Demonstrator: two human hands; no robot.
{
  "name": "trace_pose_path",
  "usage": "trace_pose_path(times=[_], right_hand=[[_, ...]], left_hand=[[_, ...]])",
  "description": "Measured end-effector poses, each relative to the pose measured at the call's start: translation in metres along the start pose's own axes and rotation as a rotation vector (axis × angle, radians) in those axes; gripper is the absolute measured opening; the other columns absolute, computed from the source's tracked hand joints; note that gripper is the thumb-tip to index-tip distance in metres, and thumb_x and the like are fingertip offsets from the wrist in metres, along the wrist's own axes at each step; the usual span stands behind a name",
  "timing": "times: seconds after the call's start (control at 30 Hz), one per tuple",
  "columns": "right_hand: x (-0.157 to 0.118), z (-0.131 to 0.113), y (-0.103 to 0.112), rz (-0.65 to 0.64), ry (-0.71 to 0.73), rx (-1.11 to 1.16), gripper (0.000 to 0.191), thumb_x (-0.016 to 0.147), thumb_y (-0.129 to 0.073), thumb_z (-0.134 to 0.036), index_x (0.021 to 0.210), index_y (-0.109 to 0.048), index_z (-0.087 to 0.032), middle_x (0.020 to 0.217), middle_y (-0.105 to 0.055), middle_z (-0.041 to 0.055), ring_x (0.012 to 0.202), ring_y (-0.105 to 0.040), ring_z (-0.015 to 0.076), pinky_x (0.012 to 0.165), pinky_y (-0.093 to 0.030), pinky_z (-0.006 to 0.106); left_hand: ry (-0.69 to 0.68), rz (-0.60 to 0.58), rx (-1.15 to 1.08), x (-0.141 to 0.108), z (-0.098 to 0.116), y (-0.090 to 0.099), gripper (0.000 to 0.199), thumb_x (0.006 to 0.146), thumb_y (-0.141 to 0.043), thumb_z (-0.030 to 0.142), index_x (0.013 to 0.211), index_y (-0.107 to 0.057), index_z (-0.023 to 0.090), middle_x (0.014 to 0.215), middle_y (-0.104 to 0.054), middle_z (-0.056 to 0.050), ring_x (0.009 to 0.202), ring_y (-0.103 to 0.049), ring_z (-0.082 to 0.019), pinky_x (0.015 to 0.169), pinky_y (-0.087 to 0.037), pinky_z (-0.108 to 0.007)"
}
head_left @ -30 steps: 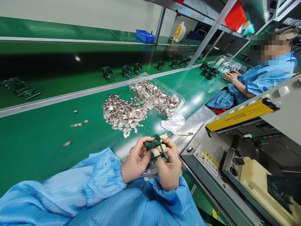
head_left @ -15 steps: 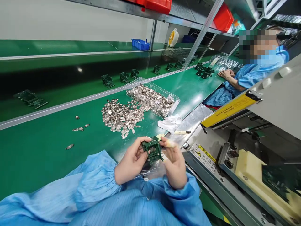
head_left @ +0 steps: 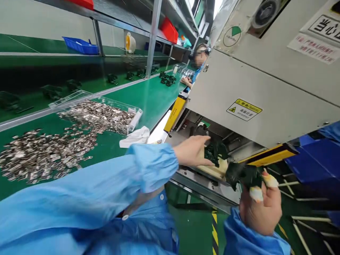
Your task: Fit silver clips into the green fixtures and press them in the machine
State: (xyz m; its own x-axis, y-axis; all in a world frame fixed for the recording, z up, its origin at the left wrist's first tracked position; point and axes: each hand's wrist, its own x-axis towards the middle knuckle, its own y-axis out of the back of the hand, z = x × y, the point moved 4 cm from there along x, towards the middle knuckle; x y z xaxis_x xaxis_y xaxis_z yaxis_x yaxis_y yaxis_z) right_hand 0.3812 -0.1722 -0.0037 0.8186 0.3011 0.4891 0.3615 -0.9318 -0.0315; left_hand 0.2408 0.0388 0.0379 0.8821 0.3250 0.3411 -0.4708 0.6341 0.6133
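My left hand (head_left: 192, 150) reaches into the machine, its thumb and fingers around a dark green circuit board (head_left: 212, 154) over the cream fixture (head_left: 222, 166). Whether that board still rests on the fixture I cannot tell. To the right, in front of the machine, my right hand (head_left: 261, 207) grips another dark green circuit board (head_left: 245, 175), which is blurred by motion. White-and-yellow coverings wrap two of its fingertips. The two boards are close to each other, with a small gap between them.
Loose metal pieces (head_left: 45, 156) lie heaped on the green bench beside a clear tray (head_left: 136, 120) full of them. A white cloth (head_left: 135, 137) sits near the machine (head_left: 265, 88). Yellow guard bars (head_left: 174, 113) flank its opening. A co-worker (head_left: 199, 60) sits beyond.
The view has swung right to the machine. Both hands, earlier together on one board above the lap, have moved right and now hold separate boards at the machine's opening.
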Motion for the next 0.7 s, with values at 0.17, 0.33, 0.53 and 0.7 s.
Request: trace_pose_path(times=[0.17,0.33,0.53,0.7], right_hand=[[0.041,0.009,0.003,-0.008,0.093,-0.102,0.068,0.073,-0.076,-0.046,0.131,-0.053,-0.017,0.13,-0.06,0.0147,0.124,-0.055,0.0348,0.109,-0.032,0.063],[0.058,0.015,-0.046,-0.347,0.032,-0.08,0.068,0.068,-0.079,-0.042,0.126,-0.053,-0.017,0.126,-0.062,0.0146,0.119,-0.059,0.0308,0.105,-0.043,0.052],[0.057,0.014,-0.083,-0.647,0.109,-0.257,0.065,0.074,-0.072,-0.048,0.129,-0.052,-0.019,0.128,-0.061,0.0117,0.122,-0.057,0.0291,0.106,-0.043,0.046],[0.047,0.019,-0.047,-0.524,0.2,-0.526,0.066,0.082,-0.059,-0.057,0.138,-0.047,-0.023,0.144,-0.049,0.0098,0.135,-0.043,0.0311,0.114,-0.028,0.051]], left_hand=[[0.111,-0.001,-0.145,0.048,0.002,-0.027,0.078,0.067,-0.079,0.044,0.132,-0.051,0.013,0.122,-0.066,-0.017,0.114,-0.062,-0.034,0.098,-0.048,-0.045],[0.061,0.102,-0.457,-0.016,0.0,0.026,0.06,0.064,-0.082,0.025,0.117,-0.059,0.016,0.103,-0.069,-0.008,0.095,-0.067,-0.023,0.086,-0.055,-0.036],[0.441,0.112,-0.466,-0.143,-0.039,0.063,0.053,0.063,-0.083,0.024,0.113,-0.064,0.022,0.106,-0.067,-0.008,0.098,-0.068,-0.024,0.089,-0.056,-0.039],[0.549,0.124,-0.505,-0.172,-0.074,0.034,0.06,0.056,-0.087,0.025,0.113,-0.066,0.023,0.125,-0.062,-0.011,0.122,-0.058,-0.03,0.102,-0.047,-0.049]])
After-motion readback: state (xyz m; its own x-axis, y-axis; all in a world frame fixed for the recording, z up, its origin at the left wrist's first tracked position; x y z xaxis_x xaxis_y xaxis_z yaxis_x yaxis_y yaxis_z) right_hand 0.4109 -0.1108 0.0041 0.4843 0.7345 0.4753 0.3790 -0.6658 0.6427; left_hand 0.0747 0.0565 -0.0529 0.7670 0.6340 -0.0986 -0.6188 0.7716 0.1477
